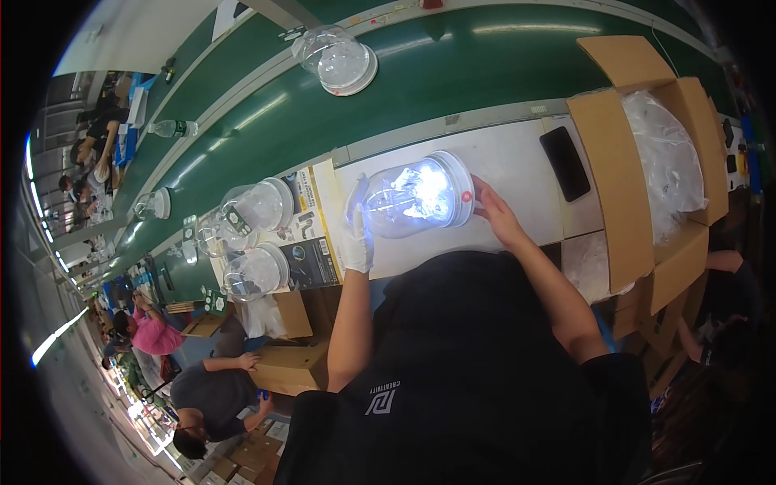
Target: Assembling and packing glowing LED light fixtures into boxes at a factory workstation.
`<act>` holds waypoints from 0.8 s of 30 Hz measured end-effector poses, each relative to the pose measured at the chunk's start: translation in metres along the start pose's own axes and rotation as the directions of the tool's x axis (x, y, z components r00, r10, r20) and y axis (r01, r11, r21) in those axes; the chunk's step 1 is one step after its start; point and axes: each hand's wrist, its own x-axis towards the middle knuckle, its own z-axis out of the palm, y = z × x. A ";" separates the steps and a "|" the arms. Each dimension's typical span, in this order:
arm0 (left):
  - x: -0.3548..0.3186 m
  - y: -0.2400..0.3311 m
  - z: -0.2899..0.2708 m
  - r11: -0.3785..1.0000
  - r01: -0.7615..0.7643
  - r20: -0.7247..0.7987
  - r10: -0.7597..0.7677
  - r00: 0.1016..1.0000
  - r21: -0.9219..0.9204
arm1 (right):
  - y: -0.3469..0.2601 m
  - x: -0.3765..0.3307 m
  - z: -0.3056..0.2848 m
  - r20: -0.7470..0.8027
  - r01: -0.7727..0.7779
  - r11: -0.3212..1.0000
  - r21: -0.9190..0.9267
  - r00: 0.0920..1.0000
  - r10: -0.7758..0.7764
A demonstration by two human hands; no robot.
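Observation:
Between my two hands a clear dome lamp (396, 202) lies on its side above the white work surface, its inside glowing bright white. My left hand (356, 234), in a white glove, cups the rounded end of the dome. At the other end, the bare fingers of my right hand (499, 212) grip the white base, close to a red spot on its rim. Part of the right fingers is hidden behind the base. To the left of my gloved hand stand more clear domes with white bases, among them an unlit lamp (271, 204) and a nearer one (257, 271).
A black phone (564, 164) lies right of my hands, beside an open cardboard box (618, 202) holding plastic-wrapped items (663, 153). Another dome (338, 61) sits on the green conveyor belt (485, 65) beyond. People work at the left, one beside a carton (291, 365).

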 end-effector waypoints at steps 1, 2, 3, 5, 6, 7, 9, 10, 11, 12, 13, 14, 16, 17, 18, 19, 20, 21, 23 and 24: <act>-0.005 0.003 0.002 1.000 0.002 -0.002 -0.002 1.000 0.001 | 0.005 0.000 0.000 0.002 -0.003 1.000 0.000 1.000 0.003; -0.009 0.006 0.004 1.000 -0.001 0.005 0.001 1.000 0.014 | 0.013 0.001 0.000 -0.021 -0.075 0.996 0.040 0.997 0.076; -0.013 0.009 0.006 1.000 -0.005 0.013 0.005 1.000 0.026 | 0.019 0.003 0.001 -0.041 -0.145 0.986 0.081 0.988 0.149; -0.023 0.012 0.007 0.999 -0.011 0.021 0.009 1.000 0.053 | 0.026 0.002 0.000 -0.051 -0.219 0.968 0.119 0.973 0.227; -0.026 0.013 0.008 0.998 -0.014 0.027 0.012 1.000 0.066 | 0.027 -0.001 -0.005 -0.057 -0.216 0.968 0.130 0.973 0.225; -0.031 0.015 0.009 0.997 -0.016 0.032 0.014 0.999 0.080 | 0.027 -0.005 -0.007 -0.062 -0.214 0.966 0.143 0.973 0.224; -0.042 0.015 0.007 0.994 -0.018 0.037 0.014 0.999 0.106 | 0.011 -0.017 -0.003 -0.032 -0.216 0.971 0.106 0.975 0.220; -0.045 0.015 0.007 0.994 -0.016 0.036 0.012 0.999 0.104 | 0.004 -0.022 -0.002 -0.013 -0.207 0.975 0.076 0.978 0.208; -0.049 0.015 0.007 0.992 0.002 0.035 -0.006 0.999 0.125 | 0.008 -0.024 -0.007 -0.014 -0.209 0.975 0.075 0.978 0.210; -0.051 0.015 0.008 0.989 0.019 0.034 -0.025 0.999 0.145 | 0.015 -0.027 -0.015 0.054 -0.160 0.987 0.003 0.986 0.160; -0.053 0.015 0.008 0.989 0.022 0.033 -0.027 0.999 0.144 | 0.015 -0.029 -0.018 0.126 -0.106 0.992 -0.067 0.986 0.114; -0.055 0.014 0.009 0.989 0.018 0.035 -0.024 0.999 0.144 | 0.016 -0.031 -0.020 0.126 -0.108 0.992 -0.068 0.985 0.116; -0.058 0.015 0.008 0.989 0.017 0.037 -0.022 0.999 0.144 | 0.015 -0.036 -0.023 0.131 -0.121 0.989 -0.085 0.983 0.132; -0.058 0.015 0.007 0.979 -0.018 0.068 0.005 0.998 0.201 | 0.016 -0.037 -0.024 0.130 -0.123 0.989 -0.086 0.982 0.133; -0.059 0.016 0.007 0.965 -0.055 0.100 0.030 0.995 0.257 | 0.017 -0.038 -0.024 0.125 -0.120 0.988 -0.097 0.983 0.132; -0.057 0.019 0.008 0.965 -0.055 0.100 0.030 0.995 0.256 | 0.019 -0.038 -0.026 0.120 -0.116 0.987 -0.108 0.984 0.129; -0.055 0.023 0.010 0.926 -0.167 0.164 0.116 0.980 0.339 | 0.024 -0.038 -0.031 0.119 -0.117 0.987 -0.108 0.984 0.129; -0.053 0.026 0.012 0.868 -0.277 0.234 0.193 0.953 0.411 | 0.029 -0.037 -0.036 0.102 -0.081 0.986 -0.147 0.990 0.097; -0.051 0.041 0.026 0.813 -0.357 0.292 0.242 0.925 0.460 | 0.032 -0.036 -0.044 0.092 -0.049 0.981 -0.189 0.993 0.067; -0.050 0.049 0.036 0.749 -0.436 0.353 0.283 0.892 0.500 | 0.031 -0.037 -0.048 0.071 -0.079 0.974 -0.214 0.993 0.096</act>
